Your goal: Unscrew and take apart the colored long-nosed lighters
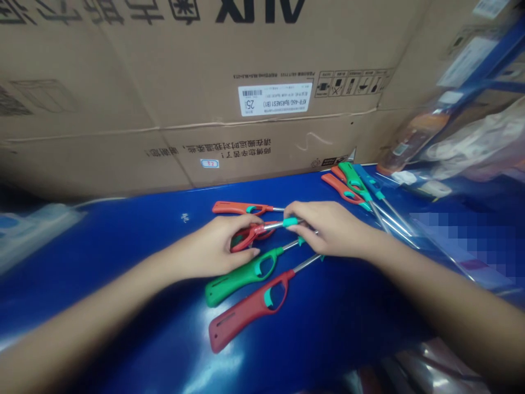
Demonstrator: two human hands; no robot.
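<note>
My left hand (223, 246) is closed around the handle of a red gas lighter (258, 232) with a long metal barrel. At the barrel's tip, my right hand (328, 227) pinches around a teal cap (290, 221). Just behind lies an orange lighter (233, 208), its barrel running toward my right fingers. In front of my left hand, a green lighter (241, 278) rests on the blue table (164, 323). Nearest to me is a dark red lighter (246, 314). Both their barrels point up and right, tips close beneath my right hand.
A large cardboard box (164, 82) stands along the back. More lighters (353, 183) lie in a bunch at the back right, near an orange drink bottle (414, 139). Clear plastic packaging (36, 230) sits at the left, and a blue frame (484, 60) rises at the right.
</note>
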